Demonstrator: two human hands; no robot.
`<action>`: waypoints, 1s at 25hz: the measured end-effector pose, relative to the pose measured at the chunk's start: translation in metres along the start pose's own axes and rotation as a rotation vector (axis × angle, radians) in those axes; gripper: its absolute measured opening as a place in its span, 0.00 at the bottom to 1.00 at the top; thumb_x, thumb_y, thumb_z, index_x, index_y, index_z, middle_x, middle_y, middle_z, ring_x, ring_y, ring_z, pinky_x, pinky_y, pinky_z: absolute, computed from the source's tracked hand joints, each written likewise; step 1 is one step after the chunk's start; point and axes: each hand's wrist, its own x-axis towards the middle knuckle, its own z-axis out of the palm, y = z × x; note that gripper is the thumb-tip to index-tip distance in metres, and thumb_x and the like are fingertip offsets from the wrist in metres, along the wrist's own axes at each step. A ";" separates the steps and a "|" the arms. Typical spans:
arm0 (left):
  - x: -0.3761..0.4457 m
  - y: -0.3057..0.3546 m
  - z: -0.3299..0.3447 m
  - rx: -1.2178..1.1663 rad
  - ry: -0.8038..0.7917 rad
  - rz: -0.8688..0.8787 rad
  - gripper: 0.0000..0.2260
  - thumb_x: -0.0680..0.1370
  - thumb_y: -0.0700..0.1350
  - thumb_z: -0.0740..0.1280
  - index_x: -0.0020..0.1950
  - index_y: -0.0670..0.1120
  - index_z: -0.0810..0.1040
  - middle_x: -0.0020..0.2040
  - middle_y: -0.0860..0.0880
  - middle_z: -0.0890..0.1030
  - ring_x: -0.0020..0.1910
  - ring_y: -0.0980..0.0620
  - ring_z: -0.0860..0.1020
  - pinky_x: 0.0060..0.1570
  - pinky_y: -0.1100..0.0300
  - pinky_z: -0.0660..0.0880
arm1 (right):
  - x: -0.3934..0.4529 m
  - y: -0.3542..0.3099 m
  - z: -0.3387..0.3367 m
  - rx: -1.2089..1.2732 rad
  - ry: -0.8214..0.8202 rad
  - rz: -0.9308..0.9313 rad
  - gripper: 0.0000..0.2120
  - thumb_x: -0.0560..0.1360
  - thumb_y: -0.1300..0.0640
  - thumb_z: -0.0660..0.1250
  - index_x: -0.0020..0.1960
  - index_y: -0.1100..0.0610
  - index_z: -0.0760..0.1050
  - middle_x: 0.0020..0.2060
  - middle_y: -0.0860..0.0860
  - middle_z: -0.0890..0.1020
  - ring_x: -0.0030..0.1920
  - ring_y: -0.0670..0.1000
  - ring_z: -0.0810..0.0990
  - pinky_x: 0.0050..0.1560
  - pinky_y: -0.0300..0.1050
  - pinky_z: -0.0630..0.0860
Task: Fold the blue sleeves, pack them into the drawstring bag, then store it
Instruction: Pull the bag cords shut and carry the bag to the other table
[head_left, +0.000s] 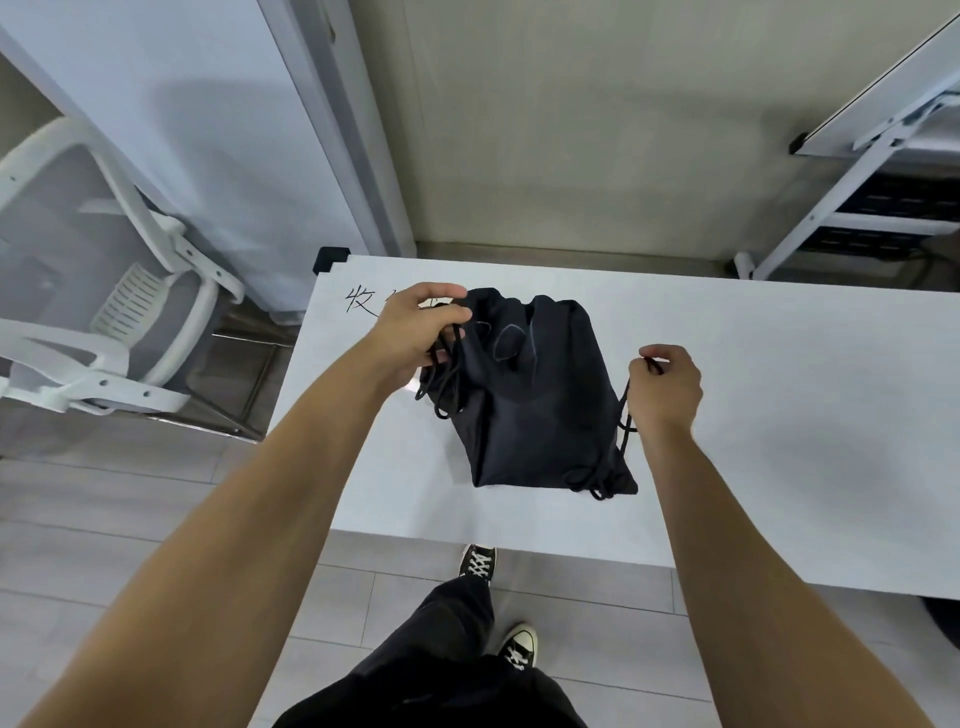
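Right hand: curled round a black cord at the bag's right side.
Drawstring bag: black, bulging, on the white table, between both hands.
Left hand: pinching cords at the gathered mouth, far left corner.
Blue sleeves: not visible, likely inside.
Risk: uneven pull could drag the bag off the near edge or leave the mouth gaping.

Office-like room, white table with handwriting, white mesh chair, grey tiled floor
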 end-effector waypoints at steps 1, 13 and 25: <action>0.006 -0.003 -0.001 -0.054 0.050 -0.033 0.11 0.75 0.36 0.69 0.57 0.45 0.81 0.38 0.46 0.78 0.35 0.50 0.77 0.45 0.52 0.77 | 0.003 0.005 0.004 -0.015 -0.006 0.005 0.11 0.77 0.60 0.61 0.56 0.52 0.77 0.47 0.48 0.81 0.41 0.52 0.81 0.36 0.41 0.74; 0.037 -0.146 -0.028 0.400 0.207 -0.265 0.29 0.76 0.56 0.61 0.77 0.53 0.65 0.73 0.46 0.70 0.68 0.41 0.72 0.69 0.47 0.68 | -0.020 0.084 0.022 -0.284 -0.301 0.234 0.25 0.82 0.42 0.51 0.75 0.52 0.65 0.70 0.58 0.69 0.67 0.62 0.72 0.66 0.59 0.69; -0.021 -0.154 -0.014 1.142 0.240 0.092 0.25 0.78 0.46 0.64 0.75 0.49 0.66 0.73 0.42 0.67 0.67 0.35 0.68 0.64 0.42 0.68 | -0.049 0.064 -0.005 -0.553 -0.181 -0.296 0.21 0.82 0.49 0.58 0.74 0.52 0.68 0.67 0.55 0.76 0.64 0.60 0.74 0.66 0.58 0.70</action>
